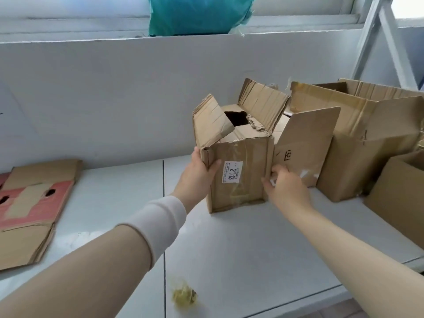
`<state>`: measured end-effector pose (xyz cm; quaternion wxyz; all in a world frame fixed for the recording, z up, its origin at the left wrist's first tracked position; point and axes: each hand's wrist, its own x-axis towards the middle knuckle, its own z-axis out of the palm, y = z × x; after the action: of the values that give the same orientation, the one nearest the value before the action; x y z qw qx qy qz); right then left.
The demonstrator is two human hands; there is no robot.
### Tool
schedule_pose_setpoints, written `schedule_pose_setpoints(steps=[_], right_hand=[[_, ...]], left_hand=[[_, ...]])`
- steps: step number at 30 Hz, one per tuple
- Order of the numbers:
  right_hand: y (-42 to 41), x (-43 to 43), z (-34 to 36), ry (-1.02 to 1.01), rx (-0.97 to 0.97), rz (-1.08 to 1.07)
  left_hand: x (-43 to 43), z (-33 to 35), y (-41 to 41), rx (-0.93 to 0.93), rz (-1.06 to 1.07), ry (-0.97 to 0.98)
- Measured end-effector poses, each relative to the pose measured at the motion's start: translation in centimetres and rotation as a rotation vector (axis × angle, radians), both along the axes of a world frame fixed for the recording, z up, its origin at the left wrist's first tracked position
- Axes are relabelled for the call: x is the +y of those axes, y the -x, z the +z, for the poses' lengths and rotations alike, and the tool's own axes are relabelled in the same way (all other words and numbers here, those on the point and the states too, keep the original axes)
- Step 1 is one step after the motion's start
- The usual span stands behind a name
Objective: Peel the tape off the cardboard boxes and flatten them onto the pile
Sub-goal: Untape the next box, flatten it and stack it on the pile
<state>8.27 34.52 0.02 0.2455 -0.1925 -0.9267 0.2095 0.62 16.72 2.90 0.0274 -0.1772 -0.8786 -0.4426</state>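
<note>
The left hand grips the labelled cardboard box at its left edge; the right hand pinches its right edge.

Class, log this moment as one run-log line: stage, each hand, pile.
stage: tape peeling | left hand: grips box corner | right hand: pinches tape at box edge | pile: flattened cardboard, left of box

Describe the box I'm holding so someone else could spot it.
On the white table, among the brown boxes on the right, it is the leftmost upright box, flaps open. Only it carries a white label reading 2113.
</note>
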Motion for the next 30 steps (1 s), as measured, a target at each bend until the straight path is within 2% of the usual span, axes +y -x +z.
schedule_pose_setpoints(steps=[5,9,12,14,19,21,24,27,29,30], right_hand=[[-1.1,-2.6,1.2,0.207,0.179,0.265],[-2.5,-7.2,4.7,0.358,0.266,0.296],[-3.6,-10.9,8.0,0.362,0.269,0.308],[-4.3,-13.6,9.9,0.404,0.273,0.366],[-5.7,-20.2,12.6,0.564,0.140,0.538],[-6.0,-22.4,13.0,0.509,0.066,0.566],[-5.9,-25.4,13.3,0.313,0.013,0.596],[-5.8,-27.4,13.9,0.046,0.144,0.642],[-6.0,-28.3,14.8,-0.129,0.243,0.839],[-6.0,-28.7,15.2,-0.216,0.222,0.955]], left_hand=[[-3.6,2.1,-0.1,0.054,0.112,-0.025],[-8.5,5.7,-2.0,0.214,0.229,0.092],[-12.8,8.3,-4.9,0.306,0.223,0.140],[-15.9,9.8,-6.5,0.257,0.191,0.053],[-23.2,11.7,-10.3,-0.101,0.193,-0.344],[-25.5,11.0,-11.7,-0.186,0.241,-0.418],[-27.8,9.5,-12.6,-0.242,0.320,-0.510],[-29.1,8.8,-12.8,-0.271,0.336,-0.607],[-29.3,8.5,-12.7,-0.268,0.346,-0.613],[-29.3,8.4,-12.6,-0.263,0.352,-0.611]])
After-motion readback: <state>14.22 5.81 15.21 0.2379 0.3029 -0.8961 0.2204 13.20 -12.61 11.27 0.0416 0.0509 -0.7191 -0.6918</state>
